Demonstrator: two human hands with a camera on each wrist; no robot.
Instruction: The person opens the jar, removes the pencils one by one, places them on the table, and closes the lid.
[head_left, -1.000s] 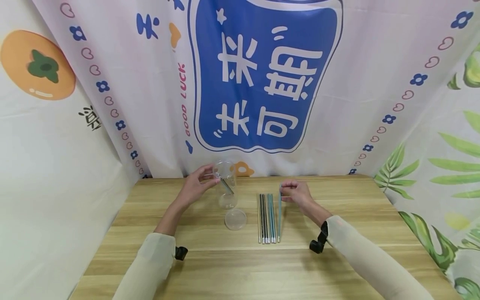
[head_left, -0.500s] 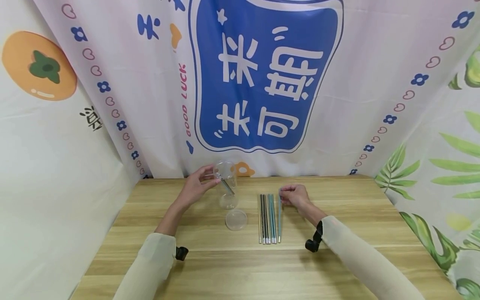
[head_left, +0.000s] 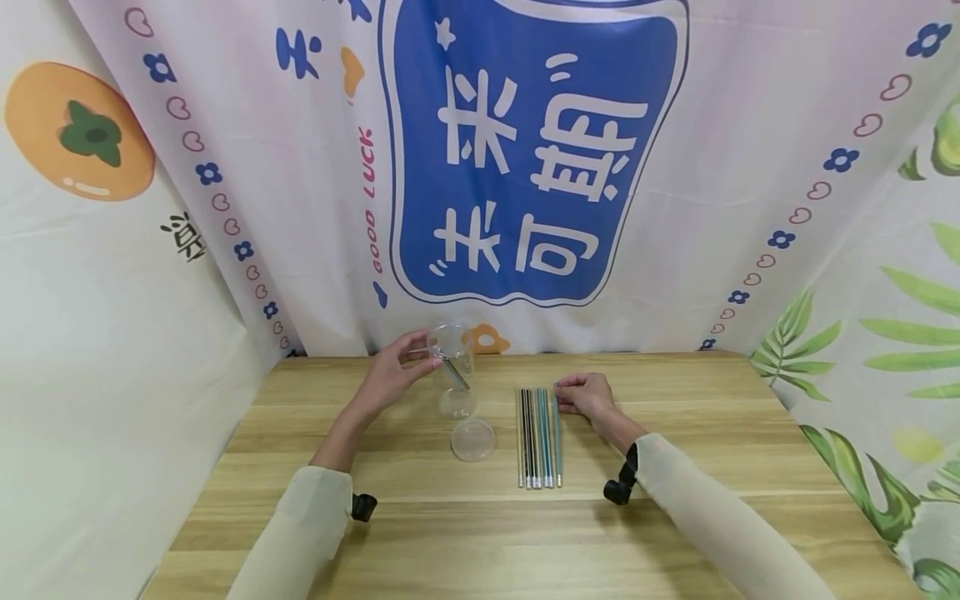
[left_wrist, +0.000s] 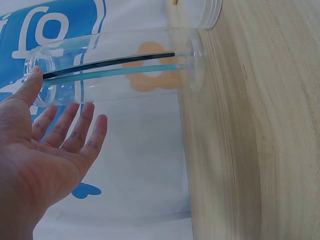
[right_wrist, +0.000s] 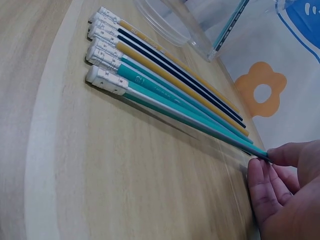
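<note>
In the head view my left hand holds a clear plastic cylinder near its top rim. The left wrist view shows its thumb at the rim and its fingers along the side. A black pencil and a teal pencil lean inside the cylinder. With thumb and fingertips, my right hand pinches the far end of another teal pencil. That pencil's white eraser end points toward me. Immediately left of it lies a row of yellow, black and teal pencils, their erasers lined up.
A round clear lid lies on the wooden table in front of the cylinder. Behind the table's back edge hangs a printed curtain. Each wrist wears a black strap-on camera.
My right hand has moved left and slightly toward me, bringing the held teal pencil down closer to the row. The left hand and the cylinder have stayed in place.
</note>
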